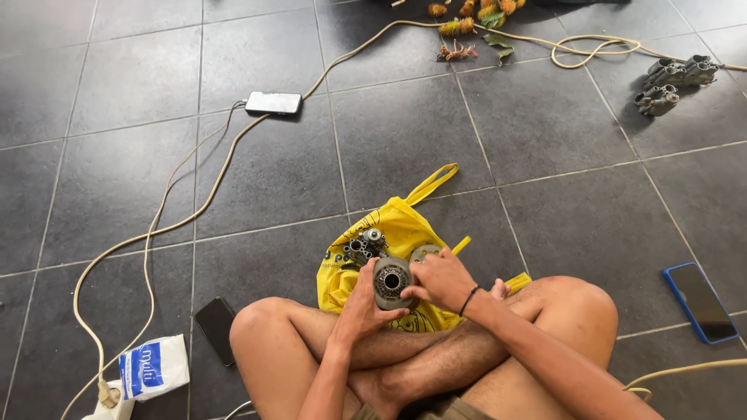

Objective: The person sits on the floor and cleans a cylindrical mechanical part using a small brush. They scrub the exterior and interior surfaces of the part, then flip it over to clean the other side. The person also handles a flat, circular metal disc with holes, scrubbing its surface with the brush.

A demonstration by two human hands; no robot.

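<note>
Over the crossed legs, a round grey metal part (pixel 391 281) with a dark centre hole sits gripped between both hands. Left hand (pixel 359 305) cups it from below, fingers curled around its side; right hand (pixel 442 278) pinches its upper edge. Just beyond lies a yellow bag (pixel 405 225) carrying more metal parts (pixel 366 244). A dark phone (pixel 215 329) rests on the grey tile floor (pixel 545 140) nearby.

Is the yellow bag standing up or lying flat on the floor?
Lying flat. The yellow bag is spread on the grey floor tiles, handles splayed outward, with metal parts resting on top of it.
</note>
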